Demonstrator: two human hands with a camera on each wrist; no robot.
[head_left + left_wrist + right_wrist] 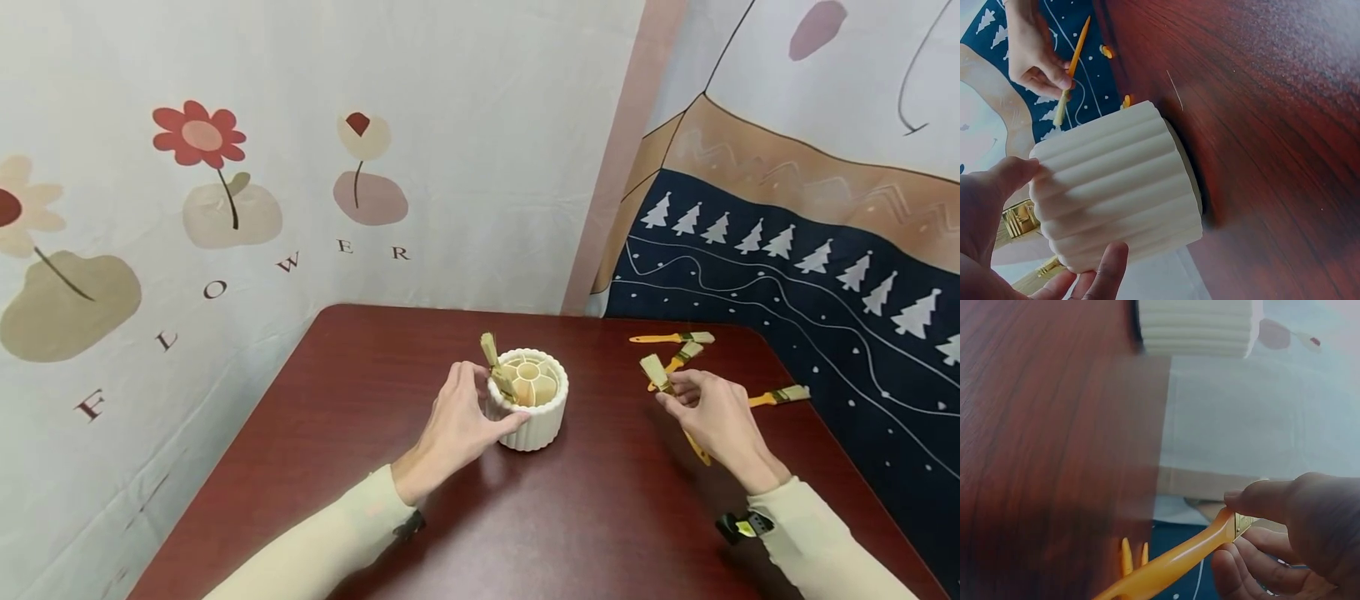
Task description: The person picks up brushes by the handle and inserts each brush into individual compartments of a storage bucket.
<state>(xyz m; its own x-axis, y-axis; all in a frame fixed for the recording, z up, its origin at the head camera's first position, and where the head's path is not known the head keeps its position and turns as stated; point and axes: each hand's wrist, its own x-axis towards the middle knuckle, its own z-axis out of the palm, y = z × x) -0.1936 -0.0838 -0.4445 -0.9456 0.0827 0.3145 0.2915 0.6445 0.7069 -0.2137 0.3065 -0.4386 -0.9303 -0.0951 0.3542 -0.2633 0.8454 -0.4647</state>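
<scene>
left hand (457, 425) gripping ribbed white ceramic holder (534, 417), fingers curled round it; right hand (712, 417) pinching yellow-handled paintbrush (663, 381) above dark red wooden table (585, 517).

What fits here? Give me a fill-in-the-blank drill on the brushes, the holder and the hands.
1. The left hand grips the ribbed ____ holder.
2. The right hand pinches a brush with a ____ handle.
3. ____ loose brushes lie on the table beyond the right hand.

Missing words: white; yellow; three

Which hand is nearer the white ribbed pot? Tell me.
Left. The left hand holds the white ribbed pot; the right hand, apart to its right, pinches a brush.
</scene>
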